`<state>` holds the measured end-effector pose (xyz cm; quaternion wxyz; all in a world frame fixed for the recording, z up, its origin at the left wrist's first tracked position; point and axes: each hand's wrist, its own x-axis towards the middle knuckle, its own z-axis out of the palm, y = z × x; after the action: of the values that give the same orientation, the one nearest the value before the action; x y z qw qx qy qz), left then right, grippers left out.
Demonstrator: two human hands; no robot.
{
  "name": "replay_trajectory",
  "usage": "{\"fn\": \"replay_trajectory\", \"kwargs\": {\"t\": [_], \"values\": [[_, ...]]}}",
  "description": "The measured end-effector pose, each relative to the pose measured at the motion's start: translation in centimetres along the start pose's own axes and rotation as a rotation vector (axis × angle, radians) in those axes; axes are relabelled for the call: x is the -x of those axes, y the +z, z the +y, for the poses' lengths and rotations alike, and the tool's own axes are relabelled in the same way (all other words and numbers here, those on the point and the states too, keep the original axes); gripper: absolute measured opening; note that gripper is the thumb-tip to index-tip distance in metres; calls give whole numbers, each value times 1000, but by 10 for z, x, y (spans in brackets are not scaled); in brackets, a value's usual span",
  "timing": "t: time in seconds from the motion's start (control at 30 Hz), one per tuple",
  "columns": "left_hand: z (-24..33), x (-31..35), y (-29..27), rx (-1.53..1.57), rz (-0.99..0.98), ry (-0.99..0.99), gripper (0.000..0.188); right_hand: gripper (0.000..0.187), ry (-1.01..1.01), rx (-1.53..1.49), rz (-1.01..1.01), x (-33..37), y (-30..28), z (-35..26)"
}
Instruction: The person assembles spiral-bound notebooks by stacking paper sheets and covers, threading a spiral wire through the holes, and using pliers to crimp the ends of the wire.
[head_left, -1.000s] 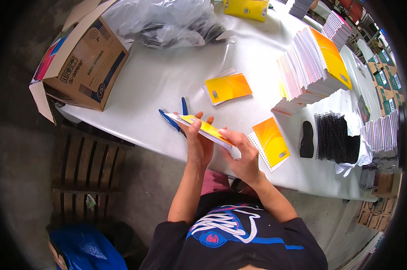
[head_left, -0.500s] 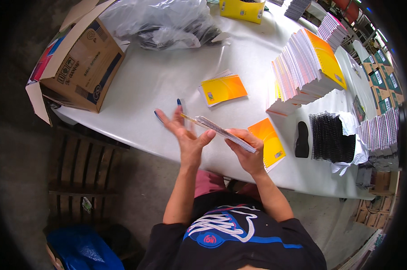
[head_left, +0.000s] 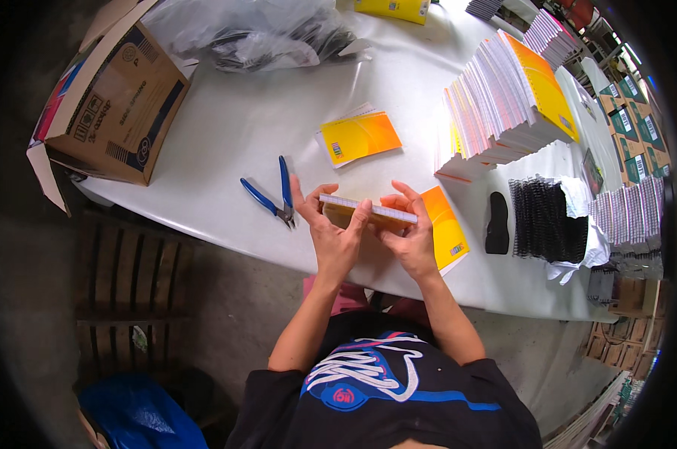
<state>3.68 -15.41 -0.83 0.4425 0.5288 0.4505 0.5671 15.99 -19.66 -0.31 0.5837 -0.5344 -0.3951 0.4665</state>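
Note:
Between both hands, above the near table edge, I hold a small notebook [head_left: 372,209] with its white page edges turned up. My left hand [head_left: 334,236] grips its left end, thumb across the pages and index finger stretched out. My right hand [head_left: 409,236] pinches the other end. Blue-handled pliers [head_left: 281,196] lie spread on the table just left of my left hand. Beyond the hands rest yellow-orange notebooks [head_left: 361,139] with loose page edges. Another yellow-orange notebook [head_left: 444,228] lies partly behind my right hand.
A tall stack of notebooks [head_left: 495,97] stands at the right. Near it are black spiral coils [head_left: 549,218] and a flat black piece [head_left: 497,223]. An opened cardboard box [head_left: 121,112] and clear plastic bags [head_left: 256,37] occupy the left and back of the white table [head_left: 226,127].
The pliers, earlier hidden by my left hand except for the handle tips, now lie in full view. My left hand has come to the notebook, which has been tipped to a flatter angle.

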Motion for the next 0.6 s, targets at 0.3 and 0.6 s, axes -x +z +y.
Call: {"fn": "replay_trajectory", "kwargs": {"t": [0.3, 0.6], "values": [[-22, -6, -3, -138, -97, -60, 71, 55, -76, 132, -62, -3, -12, 10], [27, -51, -80, -217, -86, -73, 28, 50, -34, 437, -539, -51, -27, -35]]}}
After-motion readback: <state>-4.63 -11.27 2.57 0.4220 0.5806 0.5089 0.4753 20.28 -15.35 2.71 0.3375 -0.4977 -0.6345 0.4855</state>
